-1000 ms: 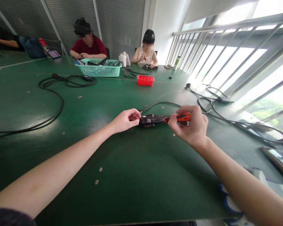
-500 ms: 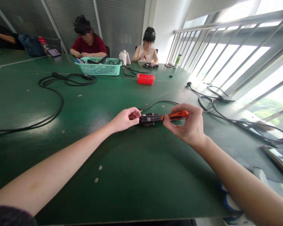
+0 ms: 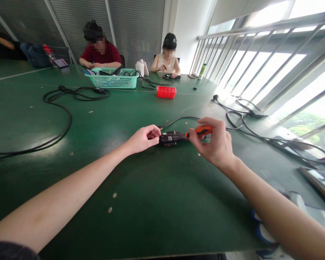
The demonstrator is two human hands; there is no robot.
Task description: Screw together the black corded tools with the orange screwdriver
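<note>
Green table [image 3: 151, 202] carries all items. Left hand [image 3: 143, 139] pinches the left end of the black device [image 3: 169, 138], which rests on the table. Right hand [image 3: 215, 144], just right of the device, has its fingers closed round the orange screwdriver [image 3: 203, 130], whose shaft reaches the device. Beyond the device: red bin [image 3: 166, 92], contents not visible. Farther beyond: teal basket [image 3: 115, 82], holding dark cabled items.

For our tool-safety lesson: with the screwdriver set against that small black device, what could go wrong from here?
The screwdriver in the right hand points straight at the left hand steadying the black device; a slip could jab it. Held only at one end, the device may twist on the table.
</note>
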